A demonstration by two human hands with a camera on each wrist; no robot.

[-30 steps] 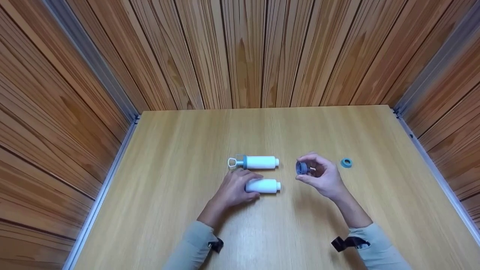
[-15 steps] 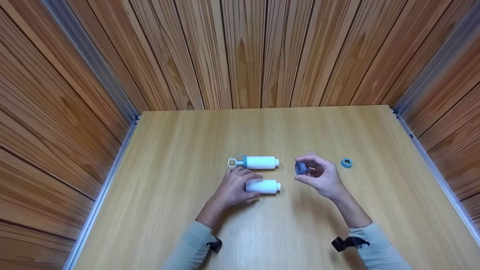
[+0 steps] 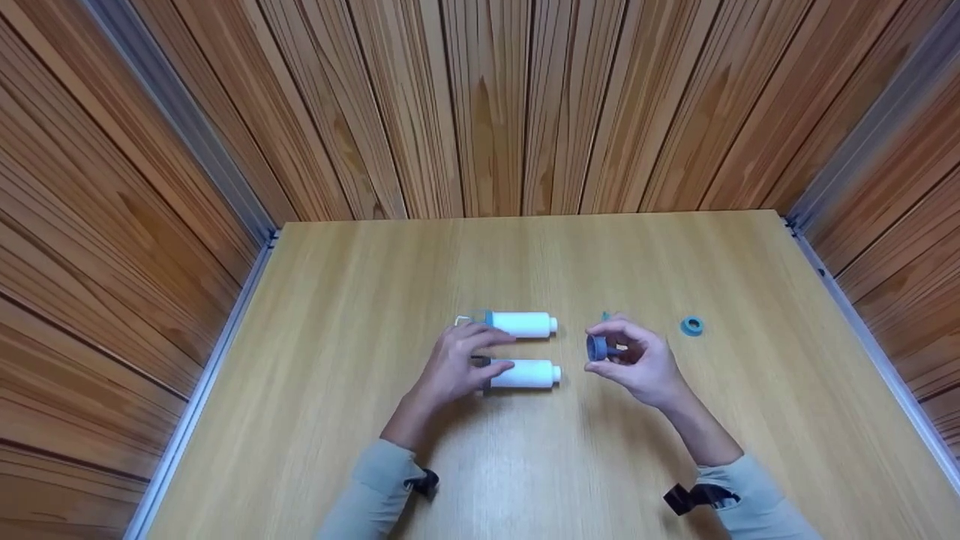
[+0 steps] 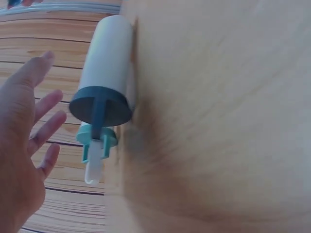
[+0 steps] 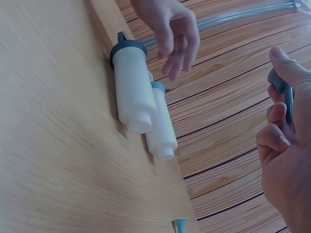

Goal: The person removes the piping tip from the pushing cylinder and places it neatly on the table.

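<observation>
Two white plastic cylinders with short necks lie on their sides. My left hand (image 3: 454, 364) is spread over the left end of the near cylinder (image 3: 525, 373), thumb overlapping it in the head view. In the left wrist view the hand stands apart from that cylinder (image 4: 108, 53), fingers extended; its dark grey end cap (image 4: 102, 107) shows a flat tab. The far cylinder (image 3: 521, 325) has a teal collar (image 4: 85, 134) and a white loop handle, partly behind the hand. My right hand (image 3: 637, 364) pinches a blue-grey round cap (image 3: 598, 348) with a stem, raised to the right.
A teal ring (image 3: 692, 325) lies on the table to the right. A small teal piece (image 5: 180, 224) lies behind the right hand, mostly hidden in the head view. Wood-panelled walls (image 3: 480, 112) with metal corner rails enclose the wooden tabletop (image 3: 337, 300).
My left hand has let go of the near cylinder and drawn back left, uncovering its dark end. The right hand has shifted slightly nearer and left with the cap, exposing the small teal piece.
</observation>
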